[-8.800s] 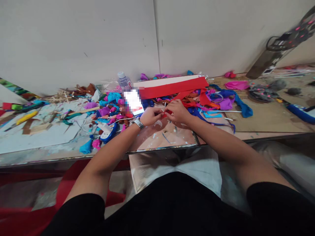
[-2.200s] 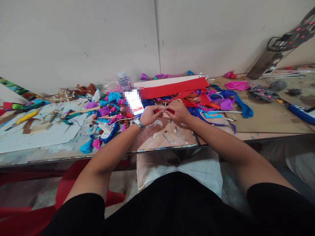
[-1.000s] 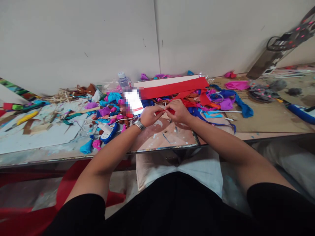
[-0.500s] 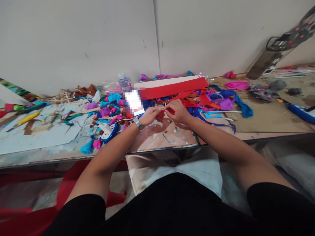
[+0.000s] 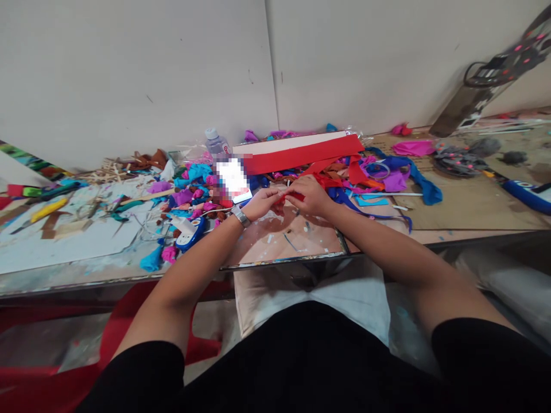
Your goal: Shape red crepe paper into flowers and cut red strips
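Note:
Over the front middle of the table, my left hand (image 5: 263,203) and my right hand (image 5: 310,195) are close together, fingers bent in a pinch. Between them they grip a small piece of red crepe paper (image 5: 297,196), mostly covered by the fingers. A watch (image 5: 240,216) is on my left wrist. Just behind my hands lie red crepe strips (image 5: 357,171) and a long red sheet (image 5: 301,154). To the left of my left hand, a phone with a bright screen (image 5: 232,179) leans among crumpled paper scraps.
A clear bottle (image 5: 216,144) stands behind the phone. Left are a blue and white power strip (image 5: 190,235), a yellow-handled cutter (image 5: 49,210) and a white board (image 5: 86,246). Right are cardboard (image 5: 456,201), a grey ball-like bundle (image 5: 460,156) and a blue tool (image 5: 527,197). A wall rises behind.
My fingertips have shifted slightly and my hands are a little closer together on the red paper. Otherwise the table looks the same.

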Demonstrator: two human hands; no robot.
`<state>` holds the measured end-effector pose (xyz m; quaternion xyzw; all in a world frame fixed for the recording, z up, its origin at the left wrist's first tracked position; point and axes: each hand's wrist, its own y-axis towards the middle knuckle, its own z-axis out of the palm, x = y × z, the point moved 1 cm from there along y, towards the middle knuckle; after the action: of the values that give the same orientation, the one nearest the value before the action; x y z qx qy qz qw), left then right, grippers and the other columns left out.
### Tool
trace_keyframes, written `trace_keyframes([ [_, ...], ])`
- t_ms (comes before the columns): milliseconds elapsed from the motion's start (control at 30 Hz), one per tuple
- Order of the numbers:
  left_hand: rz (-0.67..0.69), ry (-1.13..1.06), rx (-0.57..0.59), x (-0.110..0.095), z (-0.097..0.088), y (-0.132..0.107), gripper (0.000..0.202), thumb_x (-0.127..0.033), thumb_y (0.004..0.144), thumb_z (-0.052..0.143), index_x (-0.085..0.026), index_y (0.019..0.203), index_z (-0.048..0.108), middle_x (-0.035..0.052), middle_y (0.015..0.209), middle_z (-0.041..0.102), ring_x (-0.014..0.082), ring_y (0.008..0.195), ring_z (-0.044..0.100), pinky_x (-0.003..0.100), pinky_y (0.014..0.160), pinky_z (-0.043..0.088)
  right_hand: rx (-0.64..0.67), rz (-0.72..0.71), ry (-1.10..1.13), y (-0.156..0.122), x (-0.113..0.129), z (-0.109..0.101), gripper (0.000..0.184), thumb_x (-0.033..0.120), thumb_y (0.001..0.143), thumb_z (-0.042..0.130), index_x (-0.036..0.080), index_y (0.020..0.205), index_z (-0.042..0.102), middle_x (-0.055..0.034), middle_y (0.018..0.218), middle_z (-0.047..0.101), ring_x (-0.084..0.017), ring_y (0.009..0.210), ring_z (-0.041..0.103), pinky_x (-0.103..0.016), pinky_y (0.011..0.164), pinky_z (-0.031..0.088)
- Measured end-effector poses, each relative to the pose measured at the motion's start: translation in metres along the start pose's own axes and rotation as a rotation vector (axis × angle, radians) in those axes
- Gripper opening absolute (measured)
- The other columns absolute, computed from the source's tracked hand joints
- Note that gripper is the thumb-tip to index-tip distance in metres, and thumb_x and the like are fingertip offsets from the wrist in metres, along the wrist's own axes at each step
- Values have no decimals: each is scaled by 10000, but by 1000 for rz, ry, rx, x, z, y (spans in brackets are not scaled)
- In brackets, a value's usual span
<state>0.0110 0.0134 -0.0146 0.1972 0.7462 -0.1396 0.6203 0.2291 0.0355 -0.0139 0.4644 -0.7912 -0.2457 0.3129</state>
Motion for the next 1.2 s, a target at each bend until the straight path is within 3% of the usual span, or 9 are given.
trace_keyframes([
  [167,-61,-76,30,-1,1,-1,706,-823,869,679,-118,832,694,83,726,706,180,635,720,311,636,631,10,9,-4,0,-2,2,262,414,1038,581,229,985,758,-97,971,796,-293,1003,683,-466,971,391],
  [300,-70,-88,37,-4,3,-1,667,-788,835,754,-124,855,688,60,721,696,165,641,712,305,661,633,25,-1,3,-1,-3,2,260,420,1033,593,235,1041,776,-97,992,802,-293,1002,683,-471,979,390],
  [533,-45,9,41,-4,4,-1,745,-857,789,740,-125,918,696,43,740,704,168,638,729,280,617,615,44,-2,-7,-1,-3,3,217,352,1008,622,246,1054,805,-88,988,813,-286,983,675,-487,1008,372],
  [733,74,223,98,-8,4,-4,631,-761,894,713,-133,848,673,52,708,724,148,644,730,233,627,573,32,-17,-26,-2,-5,5,183,295,985,623,236,975,797,-74,963,817,-270,971,676,-475,999,363],
  [867,122,262,69,-5,3,-2,631,-763,946,638,-136,896,691,62,713,737,157,648,739,235,623,563,29,-6,-51,-1,-4,2,199,323,1005,620,239,1006,801,-78,990,821,-272,980,689,-483,1004,357],
  [1200,181,341,-130,-3,-1,-2,674,-784,931,642,-126,993,773,95,831,790,151,673,737,238,652,589,21,40,-65,0,-1,-3,272,425,1037,616,239,1018,813,-86,972,825,-282,983,685,-483,983,349],
])
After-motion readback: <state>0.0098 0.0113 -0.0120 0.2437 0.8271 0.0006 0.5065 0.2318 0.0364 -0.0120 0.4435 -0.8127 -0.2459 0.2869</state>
